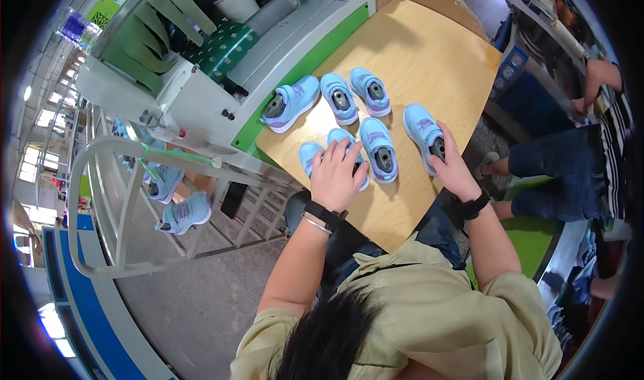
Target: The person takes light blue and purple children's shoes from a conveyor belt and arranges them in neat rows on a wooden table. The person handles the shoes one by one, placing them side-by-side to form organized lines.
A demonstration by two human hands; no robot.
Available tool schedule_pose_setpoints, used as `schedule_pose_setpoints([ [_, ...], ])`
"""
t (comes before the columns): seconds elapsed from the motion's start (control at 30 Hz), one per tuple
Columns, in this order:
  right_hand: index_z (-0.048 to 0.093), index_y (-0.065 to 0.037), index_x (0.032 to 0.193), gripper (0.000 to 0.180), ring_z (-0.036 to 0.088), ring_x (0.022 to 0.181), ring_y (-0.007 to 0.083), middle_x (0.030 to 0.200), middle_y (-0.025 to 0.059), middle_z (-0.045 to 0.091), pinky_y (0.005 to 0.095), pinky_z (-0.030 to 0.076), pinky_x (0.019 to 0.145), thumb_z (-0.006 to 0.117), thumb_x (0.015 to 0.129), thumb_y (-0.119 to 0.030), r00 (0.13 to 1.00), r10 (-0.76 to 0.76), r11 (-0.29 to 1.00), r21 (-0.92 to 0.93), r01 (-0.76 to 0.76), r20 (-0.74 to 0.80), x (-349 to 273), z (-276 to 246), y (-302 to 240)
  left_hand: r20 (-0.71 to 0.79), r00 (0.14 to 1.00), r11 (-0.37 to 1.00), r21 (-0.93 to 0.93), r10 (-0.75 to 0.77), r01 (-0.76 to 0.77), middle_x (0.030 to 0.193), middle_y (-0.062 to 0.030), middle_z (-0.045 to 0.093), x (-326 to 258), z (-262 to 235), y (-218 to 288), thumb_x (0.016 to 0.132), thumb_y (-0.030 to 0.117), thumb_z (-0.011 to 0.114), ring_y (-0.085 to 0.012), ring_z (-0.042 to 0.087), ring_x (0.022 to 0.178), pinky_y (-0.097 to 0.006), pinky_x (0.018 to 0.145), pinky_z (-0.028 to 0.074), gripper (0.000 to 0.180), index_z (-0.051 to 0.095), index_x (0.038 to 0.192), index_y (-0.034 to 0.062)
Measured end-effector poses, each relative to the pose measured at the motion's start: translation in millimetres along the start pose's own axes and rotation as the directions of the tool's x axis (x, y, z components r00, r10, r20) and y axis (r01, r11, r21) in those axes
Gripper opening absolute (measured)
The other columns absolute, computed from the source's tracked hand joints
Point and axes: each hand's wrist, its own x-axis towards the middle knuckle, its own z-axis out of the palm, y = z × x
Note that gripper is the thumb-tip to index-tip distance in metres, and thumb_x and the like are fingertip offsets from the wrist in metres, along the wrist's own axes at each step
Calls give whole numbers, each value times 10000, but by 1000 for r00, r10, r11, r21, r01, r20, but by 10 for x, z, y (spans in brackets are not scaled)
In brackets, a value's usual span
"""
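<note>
Several light-blue children's sneakers with lilac soles and dark shoe trees inside stand on a wooden tabletop (429, 51). My left hand (335, 179) lies over two near-left sneakers, fingers spread across them, partly hiding a sneaker (310, 153) and its neighbour (339, 136). My right hand (455, 167) is closed around the heel of the rightmost sneaker (419, 125), which stands slightly apart. Between my hands is another sneaker (379, 142). Farther back are a sneaker (294, 101) turned sideways, a sneaker (337, 95) and a third sneaker (369, 88).
A green-and-white machine with a dotted green conveyor belt (231, 48) borders the table's left. A metal rack (121, 199) at left holds more sneakers (184, 212). Cardboard (446, 1) edges the far end. Another person in denim shorts (557, 179) is at the right.
</note>
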Motion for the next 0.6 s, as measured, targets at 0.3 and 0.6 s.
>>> schedule_pose_setpoints([
  [0.3,262,-30,1569,793,367,1447,407,1530,261,388,422,295,1207,627,866,1,1000,21,999,-44,-21,-14,45,12,0,5,1000,1000,-5,-10,10,1355,-118,614,5,-17,-3,909,335,677,-304,552,1275,-463,1040,369,472,632,1323,113],
  [0.6,264,-34,1574,776,370,1469,335,1547,206,400,381,286,1207,592,874,41,1000,17,999,-33,-16,12,194,-44,94,28,999,1000,-5,-24,24,1376,-124,608,14,-23,-2,908,335,681,-326,546,1292,-474,1060,363,488,621,1343,122],
])
